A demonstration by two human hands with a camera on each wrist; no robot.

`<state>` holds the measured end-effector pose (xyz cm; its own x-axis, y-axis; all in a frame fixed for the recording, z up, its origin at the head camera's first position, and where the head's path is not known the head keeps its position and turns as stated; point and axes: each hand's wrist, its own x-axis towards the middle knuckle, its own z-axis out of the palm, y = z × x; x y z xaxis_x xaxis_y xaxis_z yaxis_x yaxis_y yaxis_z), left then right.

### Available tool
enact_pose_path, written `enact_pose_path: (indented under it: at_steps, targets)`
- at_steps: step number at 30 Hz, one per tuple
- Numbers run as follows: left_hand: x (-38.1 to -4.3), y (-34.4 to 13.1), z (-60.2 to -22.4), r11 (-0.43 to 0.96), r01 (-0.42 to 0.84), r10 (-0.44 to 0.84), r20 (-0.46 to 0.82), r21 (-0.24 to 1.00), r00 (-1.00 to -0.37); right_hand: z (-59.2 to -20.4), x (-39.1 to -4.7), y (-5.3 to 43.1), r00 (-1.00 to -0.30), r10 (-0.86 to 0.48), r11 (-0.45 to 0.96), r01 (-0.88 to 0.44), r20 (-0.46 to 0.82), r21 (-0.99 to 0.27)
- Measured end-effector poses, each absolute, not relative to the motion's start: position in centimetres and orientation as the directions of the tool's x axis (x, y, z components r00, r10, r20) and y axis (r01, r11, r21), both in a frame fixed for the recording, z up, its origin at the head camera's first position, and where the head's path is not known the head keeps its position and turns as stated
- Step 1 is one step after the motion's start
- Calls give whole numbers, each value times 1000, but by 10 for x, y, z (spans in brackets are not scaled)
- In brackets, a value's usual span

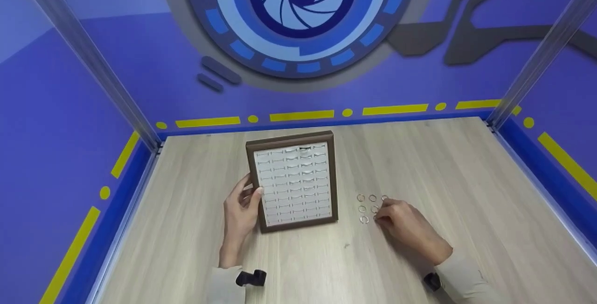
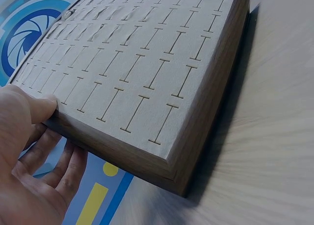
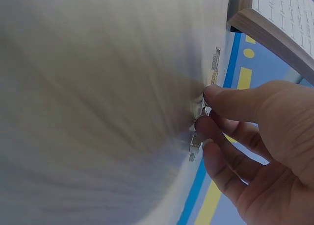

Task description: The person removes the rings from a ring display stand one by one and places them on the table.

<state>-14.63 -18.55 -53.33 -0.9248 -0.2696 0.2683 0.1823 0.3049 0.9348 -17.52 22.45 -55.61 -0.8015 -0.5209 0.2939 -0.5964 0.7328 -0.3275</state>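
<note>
A brown wooden-framed ring display tray leans up from the table, its pale padded face lined with slots. My left hand grips its left side, thumb on the front edge and fingers behind. One ring sits in a slot near the tray's top. On the table right of the tray, my right hand is down among several metal rings, thumb and fingertips pinching one ring, mostly covered by the fingers. A loose ring lies just left of these fingertips.
The light wood-grain table is enclosed by blue printed panels at the back and sides. Metal posts stand at the back corners. Dark straps are on both wrists.
</note>
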Motion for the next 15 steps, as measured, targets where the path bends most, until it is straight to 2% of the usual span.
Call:
enact_pose_path:
  at_steps: [15]
  targets:
    - [-147,-186,-533,312,176,-265,263,934,-928,-557,-179,229,-763,-595,674,-644,251,-361]
